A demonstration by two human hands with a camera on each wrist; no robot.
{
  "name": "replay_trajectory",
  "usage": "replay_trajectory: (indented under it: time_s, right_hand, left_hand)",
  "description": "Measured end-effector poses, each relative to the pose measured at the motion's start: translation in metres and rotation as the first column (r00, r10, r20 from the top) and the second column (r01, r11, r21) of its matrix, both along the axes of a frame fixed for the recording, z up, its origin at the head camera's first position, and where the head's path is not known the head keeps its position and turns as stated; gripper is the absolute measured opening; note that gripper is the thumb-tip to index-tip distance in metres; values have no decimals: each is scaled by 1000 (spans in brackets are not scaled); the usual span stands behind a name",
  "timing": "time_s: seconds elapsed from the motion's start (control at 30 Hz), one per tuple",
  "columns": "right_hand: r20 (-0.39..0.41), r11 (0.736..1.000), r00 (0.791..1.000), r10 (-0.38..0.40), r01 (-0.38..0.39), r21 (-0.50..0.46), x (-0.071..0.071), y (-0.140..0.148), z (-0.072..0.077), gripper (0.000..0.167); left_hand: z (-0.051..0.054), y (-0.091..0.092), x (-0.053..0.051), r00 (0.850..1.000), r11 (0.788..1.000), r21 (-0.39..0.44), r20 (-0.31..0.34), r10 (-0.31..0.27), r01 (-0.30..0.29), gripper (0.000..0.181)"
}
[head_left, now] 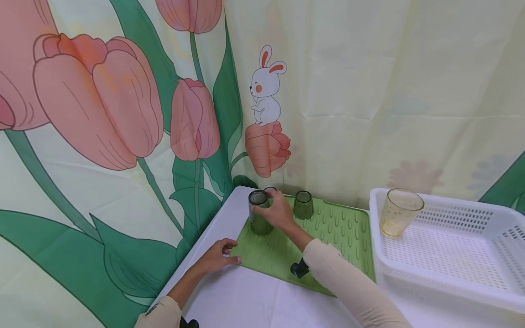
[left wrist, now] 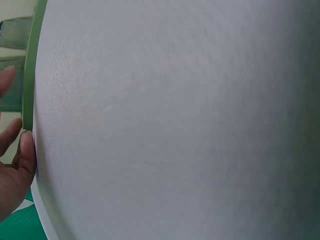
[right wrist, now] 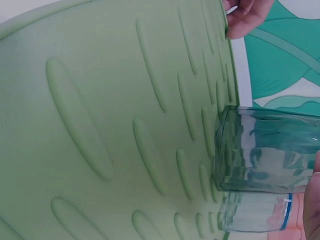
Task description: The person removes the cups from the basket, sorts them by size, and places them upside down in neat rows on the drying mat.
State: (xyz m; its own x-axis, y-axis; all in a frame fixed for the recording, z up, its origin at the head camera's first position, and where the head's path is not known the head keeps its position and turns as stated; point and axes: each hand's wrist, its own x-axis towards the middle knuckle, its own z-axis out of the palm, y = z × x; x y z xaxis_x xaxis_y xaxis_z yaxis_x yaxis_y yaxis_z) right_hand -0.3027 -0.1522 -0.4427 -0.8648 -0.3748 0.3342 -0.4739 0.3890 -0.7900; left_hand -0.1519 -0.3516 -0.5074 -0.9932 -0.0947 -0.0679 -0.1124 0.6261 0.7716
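Observation:
In the head view a green ridged drying mat (head_left: pixel 348 237) lies on the white table. My right hand (head_left: pixel 280 212) grips the upper part of a tall dark-tinted glass (head_left: pixel 261 223) standing at the mat's left side. The right wrist view shows this glass (right wrist: pixel 267 150) with its lower end against the mat. Behind it another glass (right wrist: pixel 255 212) is partly hidden. A shorter dark glass (head_left: pixel 303 205) stands to the right, near the mat's back edge. My left hand (head_left: pixel 215 256) holds the mat's front left corner between thumb and fingers.
A white perforated basket (head_left: pixel 447 278) stands right of the mat, with a yellowish clear glass (head_left: pixel 401 213) in its left part. Hanging cloth with tulips (head_left: pixel 98 100) and a rabbit (head_left: pixel 267 91) borders the table's left and back. White tabletop (head_left: pixel 246 296) extends in front of the mat.

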Motion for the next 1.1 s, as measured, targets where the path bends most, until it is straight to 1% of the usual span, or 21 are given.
replay_trajectory:
  time_s: [0.27, 0.47, 0.67, 0.87, 1.1]
  right_hand:
    - [23, 999, 1000, 11, -12, 34, 1, 2, 3, 72]
    - [40, 998, 999, 9, -11, 61, 1, 4, 4, 73]
    - [46, 998, 999, 8, -11, 57, 0, 5, 5, 73]
    - [48, 998, 999, 0, -4, 66, 1, 5, 5, 72]
    - [51, 997, 999, 0, -4, 76, 1, 6, 5, 73]
  left_hand:
    - [0, 0, 0, 1000, 1000, 4, -16, 7, -7, 52]
    - [-3, 0, -2, 1000, 1000, -4, -11, 19, -19, 49]
    - [-3, 0, -3, 999, 999, 2, -24, 39, -39, 45]
    - [-4, 0, -3, 999, 1000, 6, -36, 31, -31, 45]
    - [-2, 2, -2, 999, 999, 0, -29, 37, -37, 46]
